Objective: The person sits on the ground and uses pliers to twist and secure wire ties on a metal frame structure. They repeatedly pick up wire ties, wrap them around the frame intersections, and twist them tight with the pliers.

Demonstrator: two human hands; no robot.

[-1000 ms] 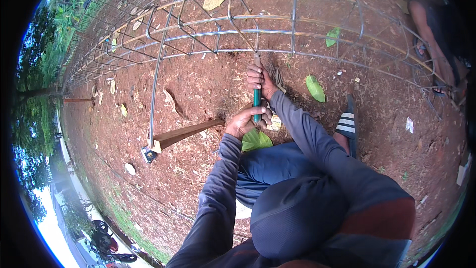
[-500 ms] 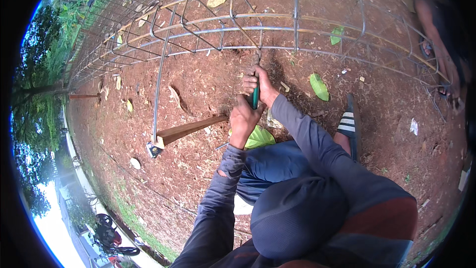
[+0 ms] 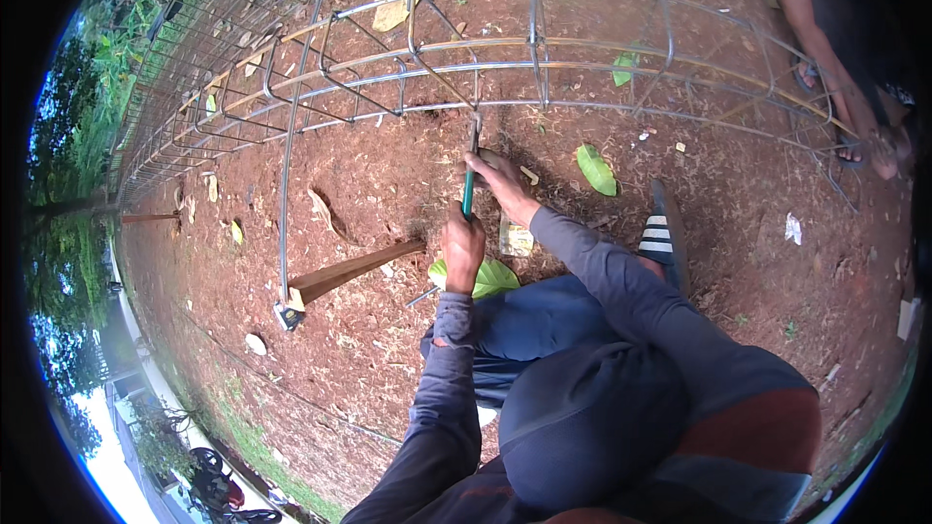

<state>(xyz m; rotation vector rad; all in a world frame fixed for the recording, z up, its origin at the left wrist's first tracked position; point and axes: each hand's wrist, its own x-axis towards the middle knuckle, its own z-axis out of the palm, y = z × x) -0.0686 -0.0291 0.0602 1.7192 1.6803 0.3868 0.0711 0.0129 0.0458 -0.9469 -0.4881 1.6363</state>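
Grasping the green tool (image 3: 468, 192) near its lower end, the left hand (image 3: 464, 245) is closed around the handle. The right hand (image 3: 498, 178) grips the same tool higher up (some of its fingers are hidden). The tip points at the lowest bar of the metal cage (image 3: 533, 39); contact cannot be confirmed. A wooden post (image 3: 359, 270) is left of both hands, a green leaf (image 3: 596, 170) right.

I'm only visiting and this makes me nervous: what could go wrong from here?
The green-handled tool might slip, and the right hand, close to the metal cage, could get scraped. If the cage shifted, it might knock the other person's foot near its far right end.
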